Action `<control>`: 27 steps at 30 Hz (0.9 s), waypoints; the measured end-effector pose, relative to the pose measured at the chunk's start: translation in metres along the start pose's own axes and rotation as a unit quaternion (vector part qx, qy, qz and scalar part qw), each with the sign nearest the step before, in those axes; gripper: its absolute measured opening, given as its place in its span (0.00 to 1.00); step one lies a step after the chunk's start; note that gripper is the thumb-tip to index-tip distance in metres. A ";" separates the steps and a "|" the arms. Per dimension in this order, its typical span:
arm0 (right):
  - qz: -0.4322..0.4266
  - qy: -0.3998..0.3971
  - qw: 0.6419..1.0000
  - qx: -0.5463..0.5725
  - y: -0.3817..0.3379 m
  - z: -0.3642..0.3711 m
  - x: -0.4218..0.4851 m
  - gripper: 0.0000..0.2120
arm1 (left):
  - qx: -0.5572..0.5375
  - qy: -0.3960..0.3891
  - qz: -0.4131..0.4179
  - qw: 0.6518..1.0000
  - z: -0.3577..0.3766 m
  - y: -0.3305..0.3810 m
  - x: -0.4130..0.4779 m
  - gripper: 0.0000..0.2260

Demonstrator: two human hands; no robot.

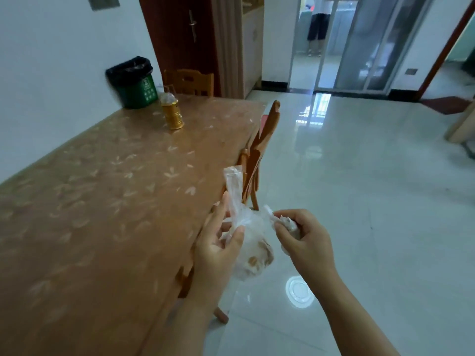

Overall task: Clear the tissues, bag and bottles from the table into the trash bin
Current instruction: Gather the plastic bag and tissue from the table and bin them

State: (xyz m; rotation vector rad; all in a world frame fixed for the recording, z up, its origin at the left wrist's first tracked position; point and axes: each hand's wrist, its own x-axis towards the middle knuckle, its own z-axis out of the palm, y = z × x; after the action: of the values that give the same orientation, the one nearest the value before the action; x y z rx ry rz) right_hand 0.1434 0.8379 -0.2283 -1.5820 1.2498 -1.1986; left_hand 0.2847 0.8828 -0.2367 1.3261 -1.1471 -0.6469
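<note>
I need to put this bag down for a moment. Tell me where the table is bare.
Nearly the whole table is bare, from the near edge up to the gold lantern. Only the far end is crowded: the lantern and the trash bin by the wall.

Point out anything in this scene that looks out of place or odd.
The trash bin stands on the table at its far end against the wall, not on the floor, which is odd for a bin. Beside it stands a gold lantern. Both hands hold the plastic bag off the table's edge. Nothing looks spilled.
</note>
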 end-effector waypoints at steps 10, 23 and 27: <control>0.005 0.059 0.998 -0.039 0.061 -0.133 0.111 0.17 | -0.033 -0.046 -0.058 0.997 0.185 0.003 0.079 0.17; 0.031 0.080 0.994 -0.064 0.132 -0.171 0.328 0.17 | -0.062 -0.085 -0.083 0.991 0.321 -0.052 0.272 0.13; 0.023 0.080 0.994 -0.073 0.135 -0.172 0.421 0.16 | -0.074 -0.092 -0.081 0.990 0.352 -0.057 0.363 0.13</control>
State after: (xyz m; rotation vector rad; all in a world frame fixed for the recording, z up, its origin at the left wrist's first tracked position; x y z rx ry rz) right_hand -0.0250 0.3942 -0.2255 -1.5766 1.5001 -1.2492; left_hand 0.1094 0.4049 -0.2418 1.2610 -1.1221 -0.9727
